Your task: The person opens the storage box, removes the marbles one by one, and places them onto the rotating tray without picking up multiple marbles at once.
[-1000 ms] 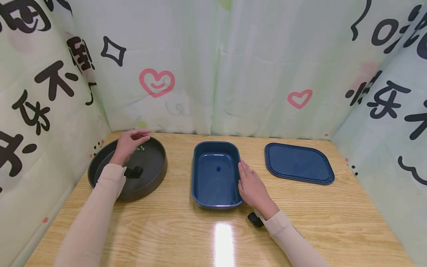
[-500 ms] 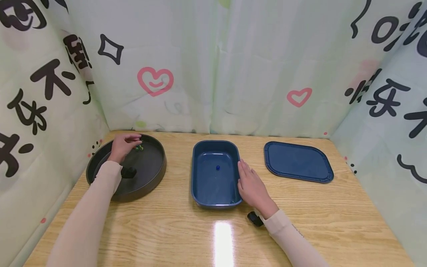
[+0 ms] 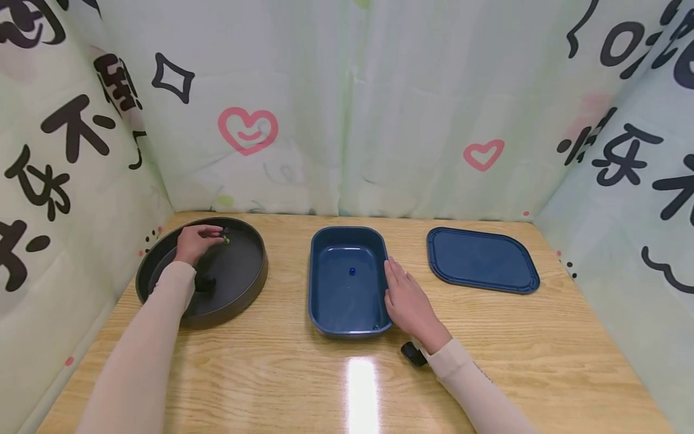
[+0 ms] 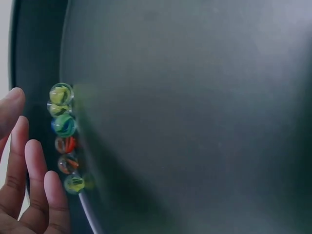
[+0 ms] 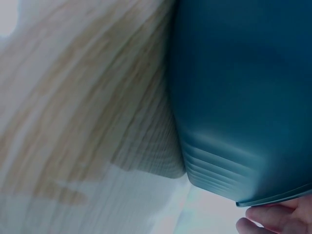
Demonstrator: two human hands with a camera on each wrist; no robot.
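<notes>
My left hand [image 3: 196, 242] reaches into a round dark pan [image 3: 238, 280] on the left. Its fingers are loosely bent beside several glass marbles [image 4: 64, 126], with a gap between fingertips and marbles in the left wrist view. The marbles, with yellow, green, blue and orange swirls, line up along the foot of the pan's wall. My right hand [image 3: 410, 301] lies with straight fingers along the right rim of a deep blue rectangular container [image 3: 347, 307]. A small dark blue marble [image 3: 352, 271] sits on that container's floor, and another small marble [image 3: 376, 327] shows near its front right corner.
A blue lid [image 3: 482, 260] lies flat on the wooden table [image 3: 282, 374] to the right of the container. Printed curtains [image 3: 347, 108] enclose the table at the back and both sides.
My left hand has moved down and left from above the pan's far rim, so its fingertips are now beside the marbles. The right hand has stayed at the container's rim.
</notes>
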